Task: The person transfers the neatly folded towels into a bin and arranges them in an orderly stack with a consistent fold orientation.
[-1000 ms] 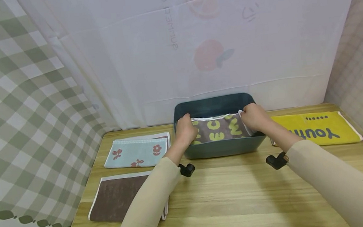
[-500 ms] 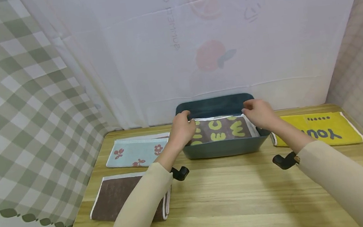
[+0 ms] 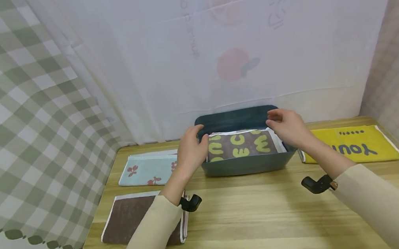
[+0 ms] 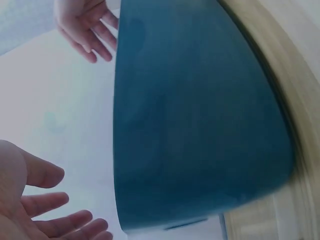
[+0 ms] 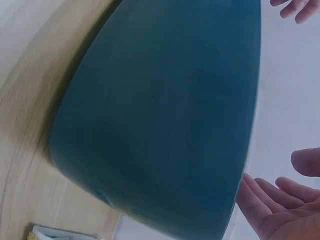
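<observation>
In the head view, a folded brown towel with yellow-green letters lies inside a dark teal bin. My left hand hovers at the bin's left end, thumb and fingers spread apart, holding nothing. At the opposite end my right hand is over the rim, its fingers loosely bent and free of the towel. Both wrist views are filled mostly by the bin's outer wall. There the left hand's fingers extend beside the rim, and the right hand's fingers reach the rim's edge. The towel is hidden in these two views.
Left of the bin lie a folded light blue towel with red flowers and, nearer, a folded brown towel. A folded yellow towel lies on the right. A white curtain hangs behind the wooden table.
Both hands have let go of the lettered towel's ends. The left hand has drawn left and its fingers have spread; the right has shifted slightly right. The towel stays in the bin.
</observation>
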A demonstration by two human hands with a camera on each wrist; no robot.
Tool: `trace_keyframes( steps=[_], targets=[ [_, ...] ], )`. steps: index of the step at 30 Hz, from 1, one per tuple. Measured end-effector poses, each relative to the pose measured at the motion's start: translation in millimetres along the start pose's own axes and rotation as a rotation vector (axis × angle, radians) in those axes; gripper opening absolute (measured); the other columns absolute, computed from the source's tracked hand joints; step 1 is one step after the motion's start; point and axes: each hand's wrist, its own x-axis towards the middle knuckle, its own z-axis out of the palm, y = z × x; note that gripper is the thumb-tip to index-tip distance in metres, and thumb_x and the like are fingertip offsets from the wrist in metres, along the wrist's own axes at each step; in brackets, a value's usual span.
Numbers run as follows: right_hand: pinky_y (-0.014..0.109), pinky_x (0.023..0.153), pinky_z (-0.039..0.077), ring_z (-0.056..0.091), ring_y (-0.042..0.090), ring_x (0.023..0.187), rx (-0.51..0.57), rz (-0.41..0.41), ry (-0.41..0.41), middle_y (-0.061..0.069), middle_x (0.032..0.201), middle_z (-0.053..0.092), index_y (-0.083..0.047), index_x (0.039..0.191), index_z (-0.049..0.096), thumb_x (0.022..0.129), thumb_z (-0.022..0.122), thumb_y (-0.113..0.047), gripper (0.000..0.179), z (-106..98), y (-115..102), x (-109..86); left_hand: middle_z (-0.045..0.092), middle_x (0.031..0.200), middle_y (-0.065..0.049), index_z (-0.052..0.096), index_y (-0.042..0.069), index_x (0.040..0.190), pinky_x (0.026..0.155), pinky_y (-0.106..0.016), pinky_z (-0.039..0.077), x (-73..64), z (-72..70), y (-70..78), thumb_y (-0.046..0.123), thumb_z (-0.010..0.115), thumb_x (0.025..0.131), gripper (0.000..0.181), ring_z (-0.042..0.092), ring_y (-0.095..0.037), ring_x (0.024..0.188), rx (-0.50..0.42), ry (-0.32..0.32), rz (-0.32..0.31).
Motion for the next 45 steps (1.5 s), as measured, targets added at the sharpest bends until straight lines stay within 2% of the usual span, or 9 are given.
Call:
trace_keyframes(
  steps=[2,7,16,23,30,34,37,40,45],
  targets=[
    [0.061,0.108,0.045,0.048,0.051,0.136,0.008,-0.015,0.013,0.033,0.149,0.05,0.011,0.154,0.039,0.112,0.049,-0.022,0.054,2.2,-0.3,-2.5,0.064,0.137,-0.014,0.063,0.005,0.142,0.094,-0.051,0.054,-4.9,-2.1,-3.7,0.018,0.06,0.106,0.038,0.063,-0.032,0.12,0.01,0.022,0.023],
    [0.061,0.107,0.046,0.052,0.048,0.134,0.021,-0.058,0.04,0.029,0.148,0.053,0.008,0.153,0.043,0.111,0.052,-0.022,0.052,7.5,-1.8,-11.2,0.065,0.137,-0.012,0.065,0.005,0.139,0.098,-0.051,0.054,-16.8,-8.1,-11.5,0.018,0.061,0.105,0.037,0.064,-0.031,0.118,0.04,0.07,0.062],
    [0.06,0.101,0.05,0.055,0.044,0.132,0.054,-0.087,0.091,0.025,0.151,0.053,0.002,0.154,0.045,0.11,0.057,-0.032,0.057,20.2,-9.2,-31.0,0.06,0.146,-0.011,0.061,0.007,0.146,0.109,-0.052,0.047,-37.8,-21.1,-27.4,0.016,0.063,0.103,0.044,0.054,-0.031,0.137,0.097,0.134,0.109],
    [0.06,0.095,0.055,0.066,0.047,0.116,0.039,-0.14,0.127,0.028,0.142,0.058,0.0,0.154,0.046,0.107,0.063,-0.029,0.058,38.8,-20.3,-41.4,0.06,0.145,-0.014,0.059,0.005,0.148,0.107,-0.054,0.048,-55.9,-31.0,-42.0,0.013,0.066,0.101,0.049,0.055,-0.034,0.135,0.143,0.187,0.158],
    [0.063,0.103,0.048,0.055,0.045,0.131,-0.022,-0.228,0.129,0.025,0.15,0.053,0.001,0.155,0.044,0.103,0.069,-0.026,0.064,64.8,-29.0,-50.3,0.055,0.151,-0.017,0.053,0.005,0.153,0.113,-0.057,0.042,-73.6,-43.4,-54.4,0.016,0.067,0.101,0.054,0.052,-0.038,0.139,0.193,0.177,0.165],
    [0.068,0.11,0.038,0.043,0.044,0.144,-0.068,-0.283,0.127,0.02,0.161,0.043,0.0,0.156,0.045,0.101,0.071,-0.029,0.067,77.5,-33.6,-55.0,0.05,0.155,-0.022,0.049,0.002,0.155,0.112,-0.061,0.04,-81.7,-51.6,-63.1,0.018,0.069,0.101,0.06,0.05,-0.043,0.14,0.25,0.181,0.184],
    [0.072,0.113,0.03,0.033,0.044,0.151,-0.087,-0.324,0.121,0.017,0.167,0.033,0.0,0.155,0.045,0.1,0.072,-0.03,0.068,85.6,-36.2,-58.3,0.045,0.158,-0.025,0.045,0.001,0.157,0.113,-0.064,0.038,-87.1,-58.1,-69.4,0.022,0.071,0.101,0.065,0.047,-0.047,0.141,0.312,0.17,0.171],
    [0.074,0.112,0.031,0.028,0.043,0.153,-0.089,-0.374,0.131,0.017,0.17,0.028,0.0,0.155,0.046,0.099,0.074,-0.029,0.069,94.2,-38.2,-61.2,0.038,0.161,-0.027,0.041,0.0,0.159,0.117,-0.064,0.033,-92.9,-65.3,-76.0,0.025,0.071,0.101,0.07,0.042,-0.049,0.144,0.374,0.137,0.131],
    [0.073,0.111,0.034,0.027,0.045,0.153,-0.076,-0.454,0.154,0.017,0.171,0.025,-0.001,0.156,0.045,0.096,0.078,-0.028,0.073,111.8,-43.0,-66.8,0.026,0.166,-0.031,0.032,-0.001,0.162,0.12,-0.067,0.022,-104.5,-78.6,-91.0,0.033,0.067,0.103,0.076,0.028,-0.052,0.15,0.437,0.061,0.031]
  ],
)
